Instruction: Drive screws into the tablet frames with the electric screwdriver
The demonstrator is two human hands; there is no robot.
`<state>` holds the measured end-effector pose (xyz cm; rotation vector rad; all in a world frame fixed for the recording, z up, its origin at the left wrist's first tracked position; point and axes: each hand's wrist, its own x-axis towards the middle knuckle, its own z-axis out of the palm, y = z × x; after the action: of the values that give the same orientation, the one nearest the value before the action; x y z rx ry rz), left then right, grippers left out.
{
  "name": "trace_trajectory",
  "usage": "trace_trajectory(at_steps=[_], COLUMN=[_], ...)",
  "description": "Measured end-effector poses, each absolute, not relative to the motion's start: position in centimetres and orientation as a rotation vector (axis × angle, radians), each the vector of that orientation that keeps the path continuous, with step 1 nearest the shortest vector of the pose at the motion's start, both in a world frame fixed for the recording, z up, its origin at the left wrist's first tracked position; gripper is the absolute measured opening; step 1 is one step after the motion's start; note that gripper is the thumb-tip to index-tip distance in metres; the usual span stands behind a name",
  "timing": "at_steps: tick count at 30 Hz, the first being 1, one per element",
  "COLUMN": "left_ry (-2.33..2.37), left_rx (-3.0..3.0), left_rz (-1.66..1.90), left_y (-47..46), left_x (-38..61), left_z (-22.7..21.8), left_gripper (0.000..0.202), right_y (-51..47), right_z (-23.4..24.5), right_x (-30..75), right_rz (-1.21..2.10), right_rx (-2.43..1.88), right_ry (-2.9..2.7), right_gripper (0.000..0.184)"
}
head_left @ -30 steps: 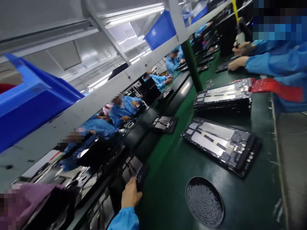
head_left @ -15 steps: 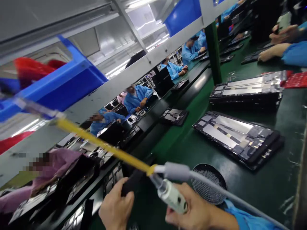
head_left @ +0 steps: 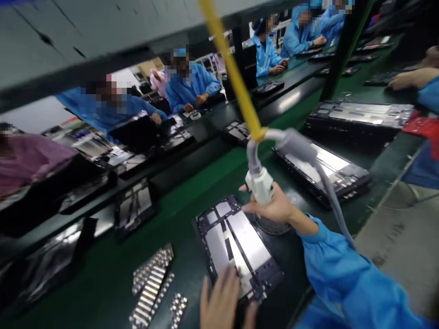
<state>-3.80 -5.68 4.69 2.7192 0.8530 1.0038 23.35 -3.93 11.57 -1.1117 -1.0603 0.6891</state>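
My right hand (head_left: 272, 208) is wrapped around a pale electric screwdriver (head_left: 261, 187), which hangs from a yellow strap (head_left: 240, 82) with a grey cable (head_left: 327, 192) trailing off. Below that hand, partly hidden by it, is a round black dish (head_left: 276, 227) with a studded-looking surface. A tablet with its inside exposed (head_left: 252, 233) lies in front of me, silver plates facing up. My left hand (head_left: 221, 304), slightly blurred, has its fingers spread over the tablet's near end; whether it touches is not clear. The screwdriver's tip is hidden.
Strips of small metal parts (head_left: 149, 290) lie left of the tablet. Stacked opened tablets (head_left: 329, 173) stand at right, with another stack (head_left: 363, 116) and a red bag (head_left: 425, 128) behind. More devices (head_left: 135, 205) line the left. Co-workers in blue (head_left: 192, 87) sit across the bench.
My view has levelled and turned downward. The left hand, earlier closed around a dark object, is now spread over an opened tablet. My right hand still grips the screwdriver, whose strap now hangs steeper.
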Motion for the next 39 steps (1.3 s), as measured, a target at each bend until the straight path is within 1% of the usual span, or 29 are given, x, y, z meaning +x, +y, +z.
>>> trace_trajectory(at_steps=[2, 5, 8, 11, 14, 18, 22, 23, 27, 31, 34, 39], left_ry=[1.069, 1.376, 1.397, 1.321, 1.364, 1.424, 1.362, 1.374, 1.512, 1.517, 1.526, 1.822], left_rx=[2.458, 2.015, 1.751, 1.667, 1.625, 1.786, 2.023, 2.001, 1.776, 1.903, 1.963, 1.595], left_rz=[1.060, 1.013, 1.040, 1.139, 1.206, 1.249, 1.371, 1.368, 1.252, 1.219, 1.256, 0.970], left_y=[-4.0, -0.6, 1.7, 2.0, 1.1, 0.0, -0.2, -0.3, -0.4, -0.3, -0.5, -0.9], left_x=[-3.4, -2.1, -0.5, 0.4, 0.8, 1.0, 1.0, 0.9, 0.2, -1.5, -2.9, -5.4], left_z=[5.4, 5.7, 4.9, 3.9, 3.3, 3.4, 4.6, 5.1, 7.3, 8.7, 9.0, 8.3], left_gripper=[0.037, 0.052, 0.059, 0.056, 0.051, 0.049, 0.032, 0.031, 0.041, 0.030, 0.030, 0.039], right_y=[-3.5, -2.9, -2.6, -2.3, -2.0, -1.8, -1.8, -1.7, -1.7, -1.9, -2.0, -1.9], right_z=[11.2, 10.4, 9.8, 9.4, 9.1, 8.8, 8.6, 8.6, 8.4, 8.5, 8.7, 8.6], right_x=[24.7, 26.1, 26.4, 26.0, 25.6, 25.4, 25.3, 25.3, 25.2, 25.3, 25.2, 25.1], right_rz=[0.672, 0.670, 0.670, 0.663, 0.643, 0.628, 0.645, 0.653, 0.668, 0.662, 0.668, 0.638], right_rx=[-1.074, -1.035, -1.025, -1.045, -1.080, -1.108, -1.120, -1.123, -1.141, -1.158, -1.153, -1.172], right_ry=[-0.956, -0.877, -0.862, -0.844, -0.856, -0.880, -0.880, -0.880, -0.886, -0.898, -0.911, -0.907], right_gripper=[0.032, 0.030, 0.030, 0.027, 0.025, 0.024, 0.025, 0.025, 0.024, 0.025, 0.026, 0.026])
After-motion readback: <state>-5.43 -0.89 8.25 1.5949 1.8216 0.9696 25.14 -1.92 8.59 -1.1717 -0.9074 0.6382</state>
